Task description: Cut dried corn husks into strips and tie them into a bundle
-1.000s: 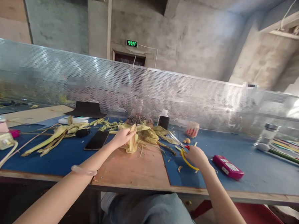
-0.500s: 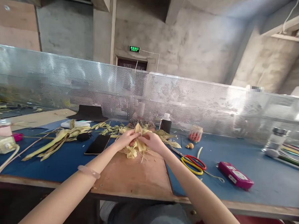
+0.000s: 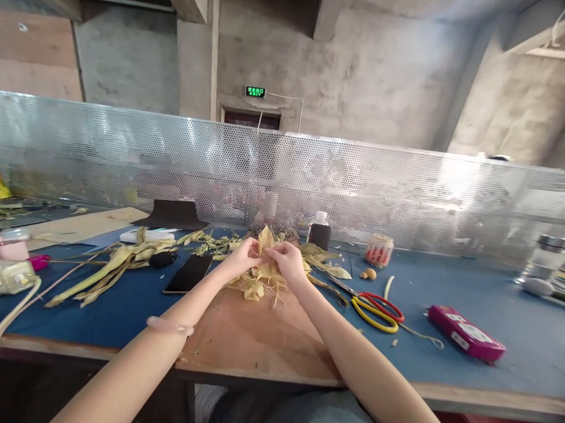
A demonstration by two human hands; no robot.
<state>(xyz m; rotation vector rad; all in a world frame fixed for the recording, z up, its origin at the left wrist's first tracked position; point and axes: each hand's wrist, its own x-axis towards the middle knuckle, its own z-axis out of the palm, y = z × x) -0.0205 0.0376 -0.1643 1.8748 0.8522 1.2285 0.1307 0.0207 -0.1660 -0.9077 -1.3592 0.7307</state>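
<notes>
Both my left hand (image 3: 243,255) and right hand (image 3: 285,260) pinch the dried corn husk bundle (image 3: 266,270) together over the plywood board (image 3: 252,327) on the blue worktop (image 3: 446,346); phone (image 3: 188,273) just left, red-and-yellow scissors (image 3: 376,307) right, dark bottle (image 3: 319,231) behind, pink case (image 3: 465,333) well apart.

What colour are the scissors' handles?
The scissors have one red handle and one yellow, clear in the head view.
</notes>
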